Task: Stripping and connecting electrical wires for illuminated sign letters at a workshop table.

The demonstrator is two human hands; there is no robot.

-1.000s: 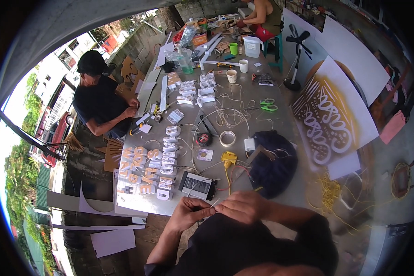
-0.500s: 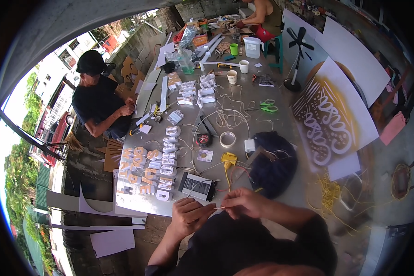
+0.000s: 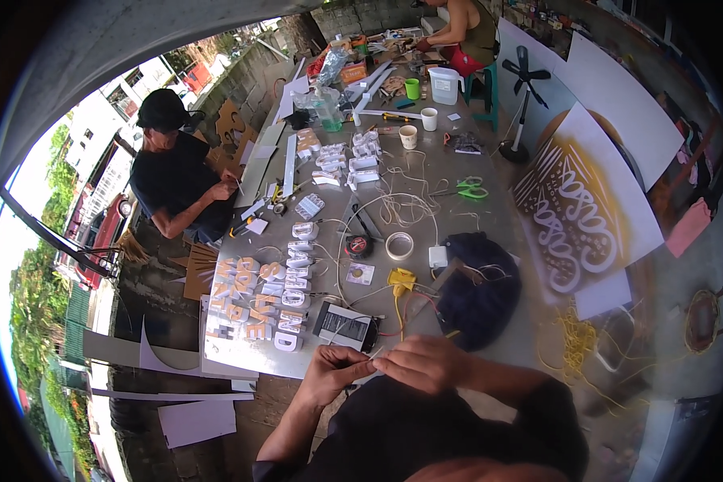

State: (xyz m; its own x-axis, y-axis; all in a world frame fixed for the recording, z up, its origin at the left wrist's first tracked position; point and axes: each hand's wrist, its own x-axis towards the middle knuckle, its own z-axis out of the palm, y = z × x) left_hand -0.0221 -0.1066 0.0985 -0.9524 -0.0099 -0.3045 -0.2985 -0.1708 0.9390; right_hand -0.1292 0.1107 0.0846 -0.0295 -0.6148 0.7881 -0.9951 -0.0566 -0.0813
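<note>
At the table's near edge my left hand (image 3: pixel 336 374) and my right hand (image 3: pixel 419 363) are close together, both closed in a pinch. A thin whitish wire (image 3: pixel 378 352) shows between their fingertips; its ends are hard to make out. Just beyond my left hand lies a dark box-shaped power supply (image 3: pixel 344 325) with a pale label, wires running from it. A yellow plug-like piece (image 3: pixel 401 281) with a yellow cord lies past my right hand. Further right is a dark blue cloth bundle (image 3: pixel 480 293) with thin wires on it.
Raised letters (image 3: pixel 287 331) stand in rows at left on the metal table (image 3: pixel 490 213). Tape roll (image 3: pixel 399 246), tape measure (image 3: pixel 357 247), green scissors (image 3: pixel 472 188) and cups (image 3: pixel 408 136) lie further off. One person (image 3: pixel 177 173) works at the left, another (image 3: pixel 466 36) at the far end. A fan (image 3: pixel 523 80) stands right.
My right hand has turned over and its fingers have come closer to my left fingertips. My left hand's fingers have shifted around the wire. The view has moved slightly.
</note>
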